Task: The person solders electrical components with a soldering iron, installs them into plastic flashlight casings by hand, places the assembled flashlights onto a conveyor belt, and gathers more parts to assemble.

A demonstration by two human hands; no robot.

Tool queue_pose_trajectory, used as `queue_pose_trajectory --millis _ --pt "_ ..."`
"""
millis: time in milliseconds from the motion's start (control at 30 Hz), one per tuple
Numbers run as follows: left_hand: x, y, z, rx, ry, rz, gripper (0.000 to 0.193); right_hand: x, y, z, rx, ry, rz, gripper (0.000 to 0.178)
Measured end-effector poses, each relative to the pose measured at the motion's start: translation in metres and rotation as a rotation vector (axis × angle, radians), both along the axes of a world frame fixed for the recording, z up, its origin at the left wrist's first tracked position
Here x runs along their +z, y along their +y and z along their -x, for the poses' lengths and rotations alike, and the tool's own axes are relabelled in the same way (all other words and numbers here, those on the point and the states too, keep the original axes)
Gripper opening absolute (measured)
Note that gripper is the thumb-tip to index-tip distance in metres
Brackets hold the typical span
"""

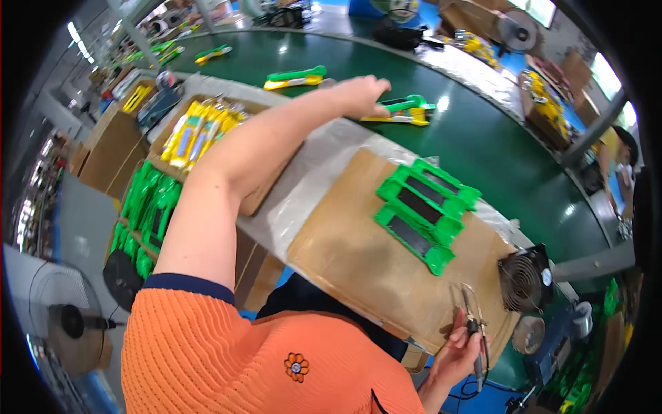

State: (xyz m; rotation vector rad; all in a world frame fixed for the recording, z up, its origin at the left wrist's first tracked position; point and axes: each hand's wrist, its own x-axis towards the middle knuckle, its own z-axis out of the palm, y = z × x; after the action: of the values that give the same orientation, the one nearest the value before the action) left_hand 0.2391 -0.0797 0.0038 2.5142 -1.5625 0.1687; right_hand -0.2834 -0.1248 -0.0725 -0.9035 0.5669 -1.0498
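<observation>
Green plastic frames [420, 205] with dark panels lie close together on a brown cardboard sheet [331, 241], toward its far right part. Beyond the cardboard's far edge, on a dark green belt [483, 138], sits a green-and-yellow piece [407, 114], and the left hand [365, 98] is stretched out to its near end, fingers bent; whether they grip it or only hover, I cannot tell. Over the cardboard's near right corner, the right hand [458, 353] is closed around a thin pen-like tool [473, 326], perhaps a soldering iron, its metal tip pointing up and away from the body.

If that tip is hot, it could mark the cardboard or a frame should the wrist dip while attention is on the far reach. A dark cable [469, 395] hangs just off the cardboard's near right corner and could snag, tugging the tool aside. Just past the right edge, a small fan [524, 279] might get knocked by a careless swing. Leaning so far, the left hand could fumble the piece, most likely through a poor fingertip hold.
</observation>
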Motion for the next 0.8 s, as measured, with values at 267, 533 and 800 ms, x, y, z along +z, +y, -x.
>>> queue_pose_trajectory --millis 267,533,800 --pt "0.07 0.189 0.062 0.386 0.092 -0.55 0.028 0.004 -0.004 -0.001 -0.011 -0.013 -0.015 0.024" --pt "0.004 0.233 0.115 0.558 -0.047 -0.228 0.039 0.01 0.0 -0.005 -0.009 0.135 -0.084 0.024" --pt "0.015 0.233 0.11 0.652 0.156 0.084 0.038 0.007 0.002 0.003 -0.002 0.036 -0.034 0.016"
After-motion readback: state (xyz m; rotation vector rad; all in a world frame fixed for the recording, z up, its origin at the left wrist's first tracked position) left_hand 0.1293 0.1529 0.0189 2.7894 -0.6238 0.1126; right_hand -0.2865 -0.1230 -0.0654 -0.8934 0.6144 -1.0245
